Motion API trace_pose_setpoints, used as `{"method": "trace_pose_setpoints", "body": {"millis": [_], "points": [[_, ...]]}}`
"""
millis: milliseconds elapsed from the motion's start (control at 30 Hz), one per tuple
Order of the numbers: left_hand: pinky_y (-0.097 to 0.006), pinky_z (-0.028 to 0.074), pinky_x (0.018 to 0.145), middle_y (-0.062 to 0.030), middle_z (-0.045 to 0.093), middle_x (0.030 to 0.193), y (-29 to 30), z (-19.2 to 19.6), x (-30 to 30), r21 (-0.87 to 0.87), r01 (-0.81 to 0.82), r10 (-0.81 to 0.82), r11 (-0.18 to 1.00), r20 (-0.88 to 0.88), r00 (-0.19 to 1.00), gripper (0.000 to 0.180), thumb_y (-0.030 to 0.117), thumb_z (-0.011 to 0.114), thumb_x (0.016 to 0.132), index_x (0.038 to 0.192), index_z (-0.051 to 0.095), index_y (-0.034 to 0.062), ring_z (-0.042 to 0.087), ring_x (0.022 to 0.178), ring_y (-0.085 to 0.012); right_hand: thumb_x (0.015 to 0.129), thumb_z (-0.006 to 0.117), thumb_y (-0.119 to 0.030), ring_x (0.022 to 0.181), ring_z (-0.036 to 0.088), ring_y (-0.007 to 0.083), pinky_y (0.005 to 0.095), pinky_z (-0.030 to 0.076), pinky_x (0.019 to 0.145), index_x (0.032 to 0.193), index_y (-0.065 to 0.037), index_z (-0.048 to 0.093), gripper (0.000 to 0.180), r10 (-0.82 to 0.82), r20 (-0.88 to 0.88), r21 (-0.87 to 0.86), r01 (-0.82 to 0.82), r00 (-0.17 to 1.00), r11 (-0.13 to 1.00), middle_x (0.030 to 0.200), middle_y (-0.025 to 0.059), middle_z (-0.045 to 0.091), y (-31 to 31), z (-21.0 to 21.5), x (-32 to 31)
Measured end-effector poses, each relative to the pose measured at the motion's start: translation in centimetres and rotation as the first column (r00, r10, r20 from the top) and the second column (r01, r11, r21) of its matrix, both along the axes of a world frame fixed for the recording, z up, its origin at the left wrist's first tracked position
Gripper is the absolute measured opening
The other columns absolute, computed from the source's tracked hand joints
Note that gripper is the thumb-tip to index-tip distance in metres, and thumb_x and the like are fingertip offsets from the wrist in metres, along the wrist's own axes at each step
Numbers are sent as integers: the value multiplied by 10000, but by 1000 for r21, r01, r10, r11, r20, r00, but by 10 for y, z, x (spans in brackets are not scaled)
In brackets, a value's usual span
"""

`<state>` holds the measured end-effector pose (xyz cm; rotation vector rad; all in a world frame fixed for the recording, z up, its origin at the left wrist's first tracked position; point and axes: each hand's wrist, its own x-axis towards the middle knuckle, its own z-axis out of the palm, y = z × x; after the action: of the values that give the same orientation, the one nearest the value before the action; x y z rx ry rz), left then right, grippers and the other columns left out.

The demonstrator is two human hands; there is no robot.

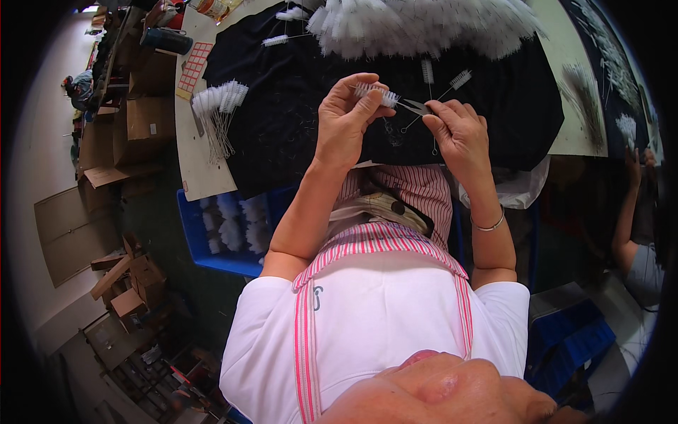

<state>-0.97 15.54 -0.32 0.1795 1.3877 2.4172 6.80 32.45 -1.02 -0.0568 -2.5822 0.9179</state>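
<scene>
Between the fingertips of my left hand (pixel 345 116) is a small white bottle brush (pixel 381 97), its bristle end held over the black cloth (pixel 282 116). My right hand (pixel 458 131) grips small scissors (pixel 417 107). Their two metal blades stand apart, with the tips close to the brush's right end. The scissor handles are hidden in my palm. Two loose brushes, one (pixel 460 79) tilted and one (pixel 427 71) nearly upright, lie just beyond my right hand with their wire stems toward me. Bristle clippings are scattered on the cloth.
A big heap of white brushes (pixel 424 28) covers the far side. A smaller bunch (pixel 224 102) lies at the left, near a dark bottle (pixel 167 40). Bare wire stems (pixel 585 99) lie at the right. A blue crate (pixel 194 240) holds more brushes. Another person's arm (pixel 627 205) shows far right.
</scene>
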Motion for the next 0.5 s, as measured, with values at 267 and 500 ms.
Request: {"method": "trace_pose_setpoints", "body": {"millis": [267, 500], "points": [[-271, 549, 709, -102, 626, 963, 0, -2, 1, -46, 23, -27, 999, -91, 995, 275, -30, 611, 822, 1083, 575, 50, 610, 783, -136, 838, 624, -239, 649, 499, 168, 288, 371, 600, 923, -23, 671, 237, 41, 25, -132, -37, 999, 990, 709, 32, 579, -1, 2, -3], [-246, 524, 679, -103, 628, 976, -1, -2, 2, -46, 52, -56, 998, -98, 994, 290, -41, 622, 810, 1083, 576, 45, 594, 741, -127, 829, 641, -213, 595, 481, 160, 282, 364, 522, 904, -12, 671, 217, 45, -13, -172, -46, 999, 984, 677, 41, 572, -1, -2, -3]]}}
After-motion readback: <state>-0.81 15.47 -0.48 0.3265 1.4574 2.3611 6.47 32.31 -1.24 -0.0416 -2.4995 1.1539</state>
